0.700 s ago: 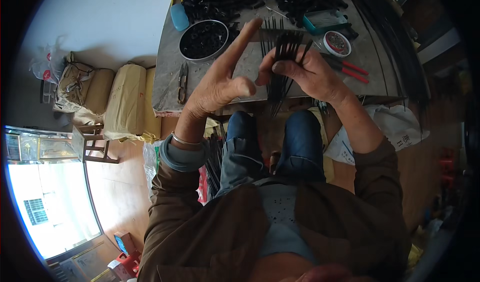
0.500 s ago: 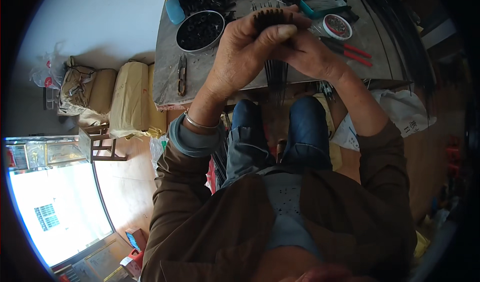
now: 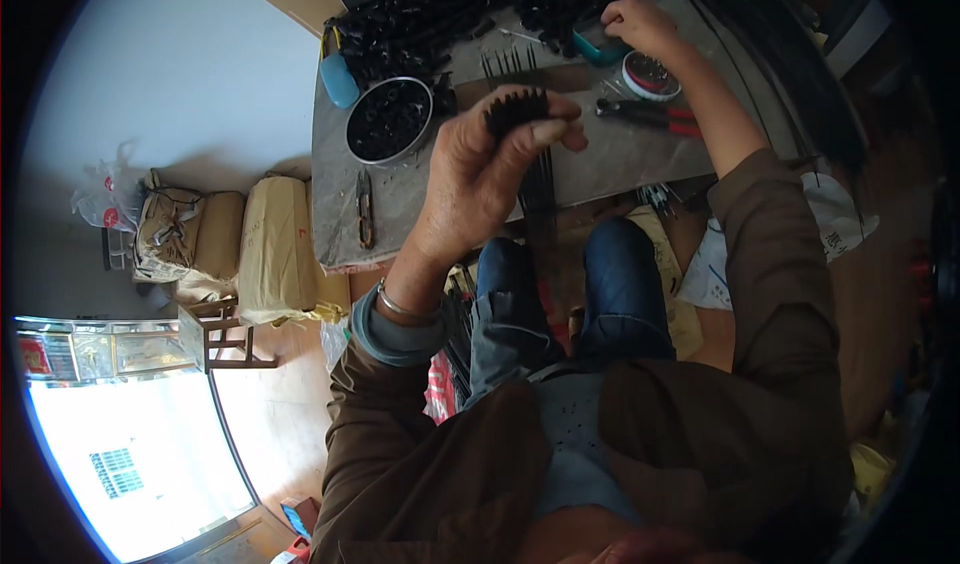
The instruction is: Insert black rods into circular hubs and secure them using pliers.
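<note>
My left hand (image 3: 475,169) is raised over the table's near edge, its thumb and fingers closed around a bundle of thin black rods (image 3: 538,179). A dark, comb-like row of blunt ends stands up between the thumb and fingers. Thin rod lengths show both beyond the hand and below it. At the far right, my right hand (image 3: 640,26) is over a teal box (image 3: 598,50), fingers bent and drawn together; what they hold, if anything, is hidden. Just below that hand sits a round white tub (image 3: 652,76) of small bits.
Red-handled pliers (image 3: 655,116) lie right of the rods. Left of my left hand are a metal bowl (image 3: 390,119) of black pieces and a small cutting tool (image 3: 364,209). Black parts (image 3: 400,24) heap along the table's back, beside a light-blue object (image 3: 340,82). Wrapped bundles (image 3: 275,244) stand left.
My right hand has left the bundle and moved far right to the teal box. My left hand keeps hold of the rods and is slightly lower in the picture. The whole view has shifted a little.
</note>
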The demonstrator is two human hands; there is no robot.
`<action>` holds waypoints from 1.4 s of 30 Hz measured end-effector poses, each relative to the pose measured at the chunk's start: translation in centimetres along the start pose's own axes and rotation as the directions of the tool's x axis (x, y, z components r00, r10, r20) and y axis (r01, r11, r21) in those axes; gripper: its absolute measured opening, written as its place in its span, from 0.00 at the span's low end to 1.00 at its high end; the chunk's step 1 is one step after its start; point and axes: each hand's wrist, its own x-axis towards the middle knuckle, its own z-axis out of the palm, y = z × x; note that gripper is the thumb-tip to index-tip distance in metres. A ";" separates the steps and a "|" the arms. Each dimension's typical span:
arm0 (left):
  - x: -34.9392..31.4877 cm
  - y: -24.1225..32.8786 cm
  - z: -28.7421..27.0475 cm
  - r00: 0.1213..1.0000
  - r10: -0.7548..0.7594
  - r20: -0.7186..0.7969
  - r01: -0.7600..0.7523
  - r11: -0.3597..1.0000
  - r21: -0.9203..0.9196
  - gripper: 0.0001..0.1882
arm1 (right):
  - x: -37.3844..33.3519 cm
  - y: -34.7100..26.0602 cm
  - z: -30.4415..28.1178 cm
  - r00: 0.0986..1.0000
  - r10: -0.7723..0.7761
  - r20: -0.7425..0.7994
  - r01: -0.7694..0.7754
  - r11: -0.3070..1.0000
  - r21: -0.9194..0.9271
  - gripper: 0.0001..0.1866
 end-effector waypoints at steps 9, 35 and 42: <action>0.2 -0.4 -0.5 0.998 -0.056 0.014 0.057 0.995 -0.084 0.11 | 1.0 -2.2 -1.6 0.945 -0.260 0.200 0.309 0.911 -0.272 0.05; 0.0 -0.5 -0.8 0.997 -0.069 -0.019 0.064 0.980 -0.187 0.12 | -13.5 -17.3 -14.0 0.744 -0.552 -0.377 0.666 0.664 0.340 0.11; -0.1 -0.4 -0.8 0.997 -0.079 -0.014 0.076 0.984 -0.162 0.12 | -13.4 -17.6 -13.9 0.702 -0.584 -0.408 0.705 0.650 0.283 0.13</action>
